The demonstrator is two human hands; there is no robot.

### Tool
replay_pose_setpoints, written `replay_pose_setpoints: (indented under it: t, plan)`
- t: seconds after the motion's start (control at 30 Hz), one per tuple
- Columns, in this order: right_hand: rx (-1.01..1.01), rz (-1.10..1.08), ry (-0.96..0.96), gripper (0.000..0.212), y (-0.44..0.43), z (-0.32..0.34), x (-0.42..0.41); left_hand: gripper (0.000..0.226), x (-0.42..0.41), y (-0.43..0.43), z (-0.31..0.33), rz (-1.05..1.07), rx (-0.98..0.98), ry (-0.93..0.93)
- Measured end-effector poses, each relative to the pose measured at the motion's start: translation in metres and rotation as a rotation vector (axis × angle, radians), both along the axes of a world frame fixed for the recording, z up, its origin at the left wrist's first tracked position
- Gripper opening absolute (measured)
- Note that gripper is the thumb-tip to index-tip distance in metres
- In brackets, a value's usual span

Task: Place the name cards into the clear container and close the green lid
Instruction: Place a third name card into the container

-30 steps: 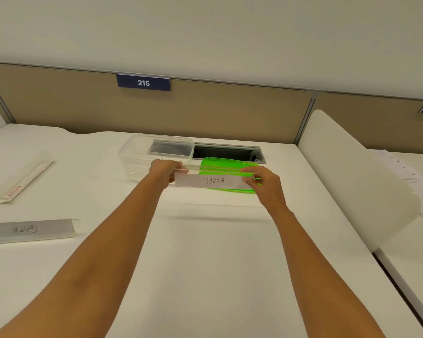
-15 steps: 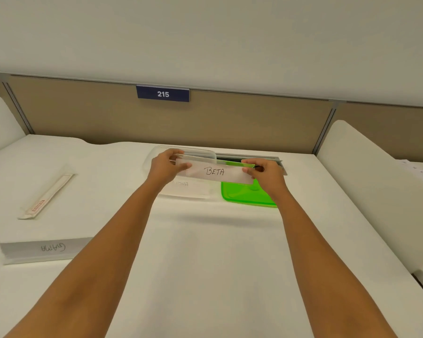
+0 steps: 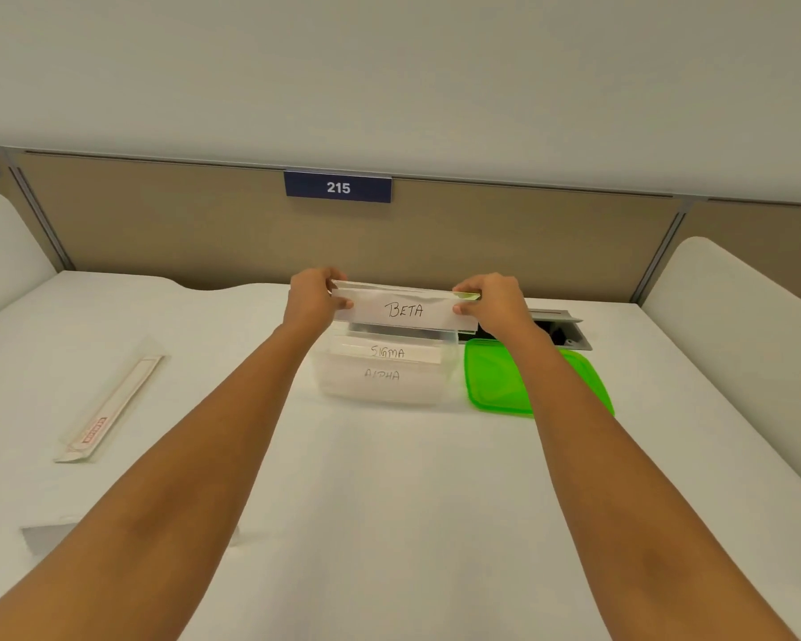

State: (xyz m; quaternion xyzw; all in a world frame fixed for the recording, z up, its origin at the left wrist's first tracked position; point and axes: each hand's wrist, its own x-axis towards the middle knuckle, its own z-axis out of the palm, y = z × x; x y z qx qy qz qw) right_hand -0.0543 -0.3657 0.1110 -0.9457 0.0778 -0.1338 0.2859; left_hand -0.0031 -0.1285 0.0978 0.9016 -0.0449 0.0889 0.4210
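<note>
A white name card marked BETA [image 3: 405,309] is held level just above the clear container [image 3: 382,386]. My left hand [image 3: 313,296] pinches its left end and my right hand [image 3: 491,300] pinches its right end. Inside the container stand two cards, SIGMA [image 3: 387,352] and ALPHA [image 3: 382,375], seen through the front wall. The green lid [image 3: 495,379] lies flat on the desk right beside the container, partly hidden by my right forearm.
A flat card with red print [image 3: 107,409] lies at the left of the white desk. Another card [image 3: 47,538] peeks out under my left forearm. An open cable hatch [image 3: 558,323] sits behind the lid. White dividers stand at both sides.
Both hands carried the BETA card leftward from over the green lid to above the container. The view shifted, so the container now sits centred.
</note>
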Motion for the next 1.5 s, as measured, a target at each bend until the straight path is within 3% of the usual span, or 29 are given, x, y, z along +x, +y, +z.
replay_pose_setpoints:
  t: [0.4,0.67,0.87,1.5]
  plan:
    - [-0.196,-0.050,0.217,0.037,0.025,-0.023,0.058,0.042,0.063,0.009,-0.041,-0.075,0.226,0.135]
    - [-0.379,-0.085,0.271,0.032,0.036,-0.041,0.075,0.038,0.080,0.000,-0.062,-0.077,0.396,0.121]
    - [-0.572,-0.104,0.328,0.031,0.040,-0.057,0.077,0.028,0.081,-0.008,-0.071,-0.091,0.459,0.124]
    - [-0.834,-0.085,0.400,0.034,0.053,-0.084,0.090,0.023,0.078,-0.020,-0.084,-0.097,0.620,0.164]
